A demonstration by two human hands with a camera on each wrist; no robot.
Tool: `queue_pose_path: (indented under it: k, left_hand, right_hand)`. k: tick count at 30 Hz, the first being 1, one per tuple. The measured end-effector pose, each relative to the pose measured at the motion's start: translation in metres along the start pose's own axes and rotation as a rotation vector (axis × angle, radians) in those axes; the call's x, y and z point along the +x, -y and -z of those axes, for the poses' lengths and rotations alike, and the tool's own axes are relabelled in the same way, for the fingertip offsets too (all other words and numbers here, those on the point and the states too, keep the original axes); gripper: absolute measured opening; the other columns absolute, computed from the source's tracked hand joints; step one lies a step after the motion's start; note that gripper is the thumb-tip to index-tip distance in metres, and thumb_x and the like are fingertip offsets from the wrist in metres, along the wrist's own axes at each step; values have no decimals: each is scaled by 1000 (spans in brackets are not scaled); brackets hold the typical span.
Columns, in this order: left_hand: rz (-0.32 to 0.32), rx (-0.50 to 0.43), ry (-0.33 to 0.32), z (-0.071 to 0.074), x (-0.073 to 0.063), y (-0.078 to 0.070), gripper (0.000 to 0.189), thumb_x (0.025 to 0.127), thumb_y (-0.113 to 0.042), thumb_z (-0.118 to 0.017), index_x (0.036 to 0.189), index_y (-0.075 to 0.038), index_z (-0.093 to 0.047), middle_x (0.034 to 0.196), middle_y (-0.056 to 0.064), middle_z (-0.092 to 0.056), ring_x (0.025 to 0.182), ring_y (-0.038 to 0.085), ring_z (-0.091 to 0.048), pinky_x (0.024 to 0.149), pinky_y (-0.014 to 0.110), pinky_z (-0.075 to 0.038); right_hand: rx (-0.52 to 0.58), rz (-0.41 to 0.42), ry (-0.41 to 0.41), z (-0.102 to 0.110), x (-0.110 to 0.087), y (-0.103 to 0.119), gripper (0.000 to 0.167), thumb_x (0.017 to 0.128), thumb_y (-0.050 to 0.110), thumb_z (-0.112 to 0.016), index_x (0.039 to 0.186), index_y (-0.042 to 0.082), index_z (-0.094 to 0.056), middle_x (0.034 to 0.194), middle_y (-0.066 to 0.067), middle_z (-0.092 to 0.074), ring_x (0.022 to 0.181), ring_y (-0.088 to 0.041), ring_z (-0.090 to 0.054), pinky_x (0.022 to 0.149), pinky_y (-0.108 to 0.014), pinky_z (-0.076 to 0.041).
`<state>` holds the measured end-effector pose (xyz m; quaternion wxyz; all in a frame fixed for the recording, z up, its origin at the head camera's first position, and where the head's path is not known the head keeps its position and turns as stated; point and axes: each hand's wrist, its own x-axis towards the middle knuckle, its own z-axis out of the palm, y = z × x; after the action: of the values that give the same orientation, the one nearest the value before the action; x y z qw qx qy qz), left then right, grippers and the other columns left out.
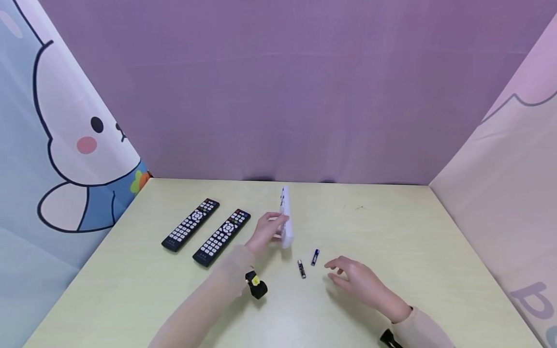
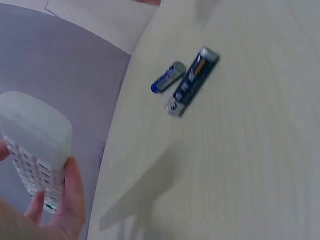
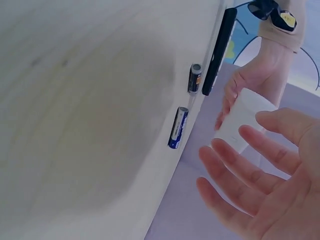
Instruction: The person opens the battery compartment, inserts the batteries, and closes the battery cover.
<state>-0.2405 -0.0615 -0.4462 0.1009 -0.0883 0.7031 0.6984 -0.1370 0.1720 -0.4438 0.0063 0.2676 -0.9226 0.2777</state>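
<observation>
My left hand [image 1: 264,231] grips a white remote control [image 1: 285,217] and holds it on edge above the table; its buttons face left in the head view. In the left wrist view the remote's [image 2: 37,130] white end and printed keys show between thumb and fingers. Two small batteries lie on the table between the hands: a dark one [image 1: 301,269] with silver ends and a blue-and-white one [image 1: 315,257]. Just right of them hovers my right hand [image 1: 359,282], fingers loosely bent and holding nothing.
Two black remote controls [image 1: 190,225] [image 1: 222,238] lie slanted side by side on the left of the pale table [image 1: 413,251]. A purple cloth wall [image 1: 278,96] stands behind the table, with printed cloth panels at both sides.
</observation>
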Motion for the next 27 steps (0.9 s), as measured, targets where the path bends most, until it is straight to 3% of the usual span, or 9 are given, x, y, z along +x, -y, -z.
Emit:
queue_pose_path:
  k: [6,12,18,22,27]
  left_hand:
    - [-4,-168,36,-1,-9,0,43,82,-20,-59,118,-3,-44,100,13,-56,68,18,-57,67,36,-51]
    - [-50,-264,75,-1,-18,0,42,83,-15,-58,119,-3,-42,101,12,-54,76,20,-58,72,37,-50]
    - [-132,-371,147,2,-25,2,37,83,-3,-55,117,-1,-39,100,8,-54,81,17,-57,78,42,-48]
    - [-154,-449,184,5,-31,3,34,81,2,-54,111,-2,-40,101,8,-54,84,19,-58,82,42,-46]
    - [-174,-465,226,8,-37,4,33,81,4,-53,110,-3,-39,107,10,-51,90,20,-57,86,41,-44]
  right_hand:
    - [17,47,-87,-1,3,4,19,81,11,-60,100,6,-62,96,-2,-63,77,-13,-60,67,-29,-50]
    - [63,67,-159,-2,6,9,20,81,11,-61,100,7,-62,93,-3,-64,77,-7,-58,70,-30,-50]
    - [167,97,-232,-4,10,13,20,81,7,-61,100,3,-61,91,-7,-64,76,-9,-59,68,-32,-50]
    - [245,95,-276,-7,13,17,21,80,5,-61,101,2,-61,92,-8,-64,76,-11,-60,68,-31,-50]
    - [341,52,-291,-8,15,24,23,82,6,-61,105,4,-60,96,-8,-62,79,-13,-60,70,-29,-50]
